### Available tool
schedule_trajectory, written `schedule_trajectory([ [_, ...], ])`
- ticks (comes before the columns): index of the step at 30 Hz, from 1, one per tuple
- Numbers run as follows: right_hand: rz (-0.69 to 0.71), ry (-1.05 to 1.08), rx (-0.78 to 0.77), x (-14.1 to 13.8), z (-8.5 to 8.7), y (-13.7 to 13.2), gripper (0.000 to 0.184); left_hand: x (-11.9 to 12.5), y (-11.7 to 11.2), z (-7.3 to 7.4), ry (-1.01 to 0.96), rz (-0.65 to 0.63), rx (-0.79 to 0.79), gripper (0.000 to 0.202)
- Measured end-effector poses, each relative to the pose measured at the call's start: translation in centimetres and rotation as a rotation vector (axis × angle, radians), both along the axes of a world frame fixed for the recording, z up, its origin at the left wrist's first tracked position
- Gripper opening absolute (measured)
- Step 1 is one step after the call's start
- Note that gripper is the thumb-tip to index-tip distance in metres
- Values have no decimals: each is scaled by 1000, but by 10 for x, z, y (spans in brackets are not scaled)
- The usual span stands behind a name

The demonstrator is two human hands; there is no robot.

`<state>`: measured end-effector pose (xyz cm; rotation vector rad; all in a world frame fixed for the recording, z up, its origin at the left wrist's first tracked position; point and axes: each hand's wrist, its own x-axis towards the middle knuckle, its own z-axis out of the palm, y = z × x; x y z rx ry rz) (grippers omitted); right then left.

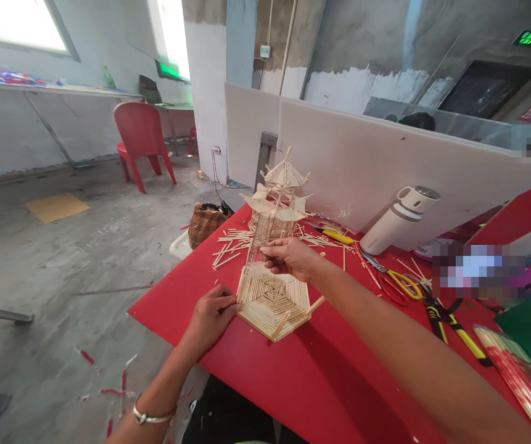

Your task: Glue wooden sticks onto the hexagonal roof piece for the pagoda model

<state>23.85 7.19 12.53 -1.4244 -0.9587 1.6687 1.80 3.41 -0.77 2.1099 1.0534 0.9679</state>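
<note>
Red tabletop [265, 376] bears a hexagonal stick panel [272, 295]. Left hand [212, 317] curls beside it, right hand [293, 258] pinches above it; contents unclear.

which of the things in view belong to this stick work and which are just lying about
Part of the work:
hexagonal stick panel, by the left hand
clear ruler, by the right hand
stick pagoda
loose sticks
probably scissors and pliers

Just lying about:
white flask
plaid bag
red chair
yellowish floor sheet
</note>
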Motion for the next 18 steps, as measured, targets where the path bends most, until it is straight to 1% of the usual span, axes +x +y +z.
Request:
schedule_trajectory([
  [6, -3, -7, 26, 3, 9, -2, 14, -1, 1, -4, 12, 2, -1, 26],
  [8, -5, -25, 52, 10, 12, -2, 14, -1, 1, -5, 14, -1, -7, 27],
  [10, 21, -56, 82, 21, 14, -3, 14, -2, 1, -5, 5, -3, -12, 26],
  [15, 173, -186, 124, 48, 18, -10, 16, -1, 0, -1, 2, -1, 1, 26],
  [18, 344, -233, 129, 55, 20, -16, 15, -1, 1, -1, 3, -10, -1, 24],
])
